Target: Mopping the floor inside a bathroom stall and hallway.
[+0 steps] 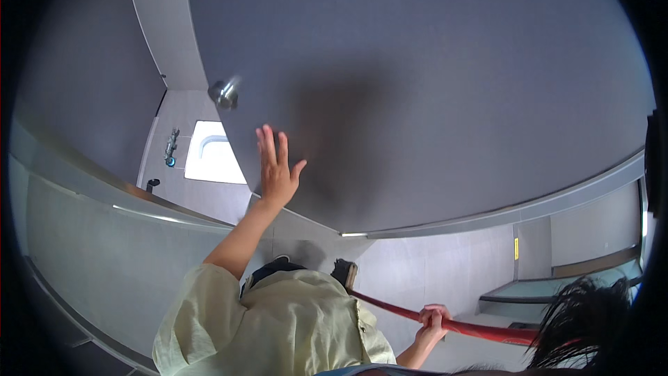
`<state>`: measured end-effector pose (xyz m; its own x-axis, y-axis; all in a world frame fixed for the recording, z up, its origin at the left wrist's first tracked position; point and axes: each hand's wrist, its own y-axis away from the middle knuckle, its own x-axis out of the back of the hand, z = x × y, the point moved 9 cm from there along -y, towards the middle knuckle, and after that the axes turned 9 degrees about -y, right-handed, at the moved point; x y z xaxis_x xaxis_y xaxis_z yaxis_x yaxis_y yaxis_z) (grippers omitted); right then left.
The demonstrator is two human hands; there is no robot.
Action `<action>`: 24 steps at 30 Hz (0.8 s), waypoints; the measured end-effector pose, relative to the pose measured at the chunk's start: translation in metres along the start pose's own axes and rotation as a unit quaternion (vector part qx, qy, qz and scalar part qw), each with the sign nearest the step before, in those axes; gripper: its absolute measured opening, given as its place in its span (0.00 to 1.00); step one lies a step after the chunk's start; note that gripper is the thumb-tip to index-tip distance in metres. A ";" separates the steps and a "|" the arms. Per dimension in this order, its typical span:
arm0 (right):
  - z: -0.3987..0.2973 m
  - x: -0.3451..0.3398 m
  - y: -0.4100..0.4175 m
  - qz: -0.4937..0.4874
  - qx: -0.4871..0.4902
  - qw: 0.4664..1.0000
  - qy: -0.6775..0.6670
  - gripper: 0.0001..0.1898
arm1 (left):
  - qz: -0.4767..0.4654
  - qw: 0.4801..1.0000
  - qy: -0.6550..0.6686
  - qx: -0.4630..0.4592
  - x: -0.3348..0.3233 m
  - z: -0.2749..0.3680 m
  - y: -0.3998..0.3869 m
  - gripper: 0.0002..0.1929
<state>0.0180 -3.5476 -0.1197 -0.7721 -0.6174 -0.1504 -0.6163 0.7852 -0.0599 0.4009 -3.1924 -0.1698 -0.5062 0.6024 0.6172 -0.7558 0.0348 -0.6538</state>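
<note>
My left hand [276,175] is raised with spread fingers beside the grey toilet-cubicle door [443,89]; whether it touches the door is unclear. It holds nothing. Above and left of it, a shiny metal door knob [225,94] sits at the door's edge. My right hand [434,318] is closed around the red handle [386,306] of a broom. The broom's head [344,273], with dark bristles and a pale block, is low beside my body, near the floor.
Past the door's edge, a white squat toilet [211,159] is set in the cubicle floor, with a metal flush valve [170,147] beside it. A grey partition [88,78] stands at left. Pale tiled floor [443,261] stretches right, towards a yellow strip [516,248].
</note>
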 end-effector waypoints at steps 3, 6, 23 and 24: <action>-0.007 -0.011 0.010 -0.066 0.013 0.997 -0.027 0.09 | -0.013 1.000 0.010 -0.011 0.004 0.004 -0.003 0.46; -0.019 -0.039 0.004 -0.147 0.026 0.988 -0.046 0.10 | -0.060 0.998 0.031 -0.013 0.005 0.020 -0.028 0.45; -0.038 -0.248 -0.054 -0.371 0.075 0.902 -0.206 0.07 | -0.358 0.930 0.047 0.069 0.094 -0.070 0.151 0.21; -0.040 -0.265 -0.058 -0.377 0.078 0.902 -0.195 0.07 | -0.374 0.923 0.039 0.083 0.102 -0.078 0.168 0.19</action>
<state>0.2518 -3.4314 -0.0372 -0.0097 -0.9394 -0.3426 -0.8903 0.1641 -0.4248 0.2553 -3.0629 -0.2510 0.2091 0.5149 0.8313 -0.9380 0.3459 0.0217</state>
